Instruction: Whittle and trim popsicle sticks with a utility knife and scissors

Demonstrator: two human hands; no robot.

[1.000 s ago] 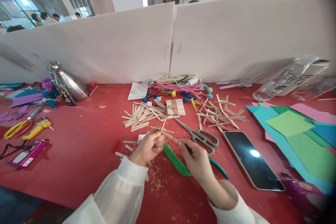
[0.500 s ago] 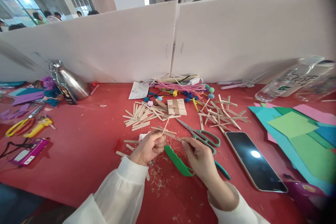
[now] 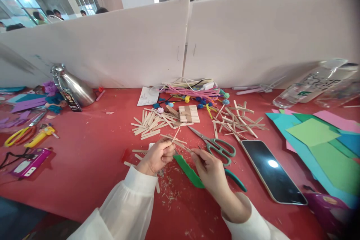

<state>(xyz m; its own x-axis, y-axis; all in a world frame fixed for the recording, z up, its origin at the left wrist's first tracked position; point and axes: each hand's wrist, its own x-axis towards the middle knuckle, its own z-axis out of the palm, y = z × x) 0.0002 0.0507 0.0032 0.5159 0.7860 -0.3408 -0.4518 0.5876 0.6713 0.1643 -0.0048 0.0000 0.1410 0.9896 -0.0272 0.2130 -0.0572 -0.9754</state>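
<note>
Above the middle of the red table, my left hand [image 3: 158,158] is closed in a pinch on a thin wooden craft stick [image 3: 176,135] that points up and away. More thin wood crosses it and runs toward my right hand [image 3: 210,170], whose thumb and fingers pinch the near end of a narrow strip [image 3: 184,147]. Whether the pieces are joined I cannot tell. Under my hands lies a green serrated plastic tool [image 3: 188,170], partly covered by my right hand. Beside that hand are green-handled scissors [image 3: 218,146]. Small wood shavings [image 3: 170,191] are scattered below.
Loose craft sticks [image 3: 150,122] and a banded stick bundle [image 3: 189,114] lie beyond my hands. Right of them are a stick assembly [image 3: 239,122], a phone [image 3: 272,172] and coloured paper [image 3: 315,135]. A steel flask [image 3: 75,88] stands left; a white partition [image 3: 112,52] borders the back.
Both hands have shifted slightly left with the sticks, and my right hand covers more of the green tool. The grips look the same.
</note>
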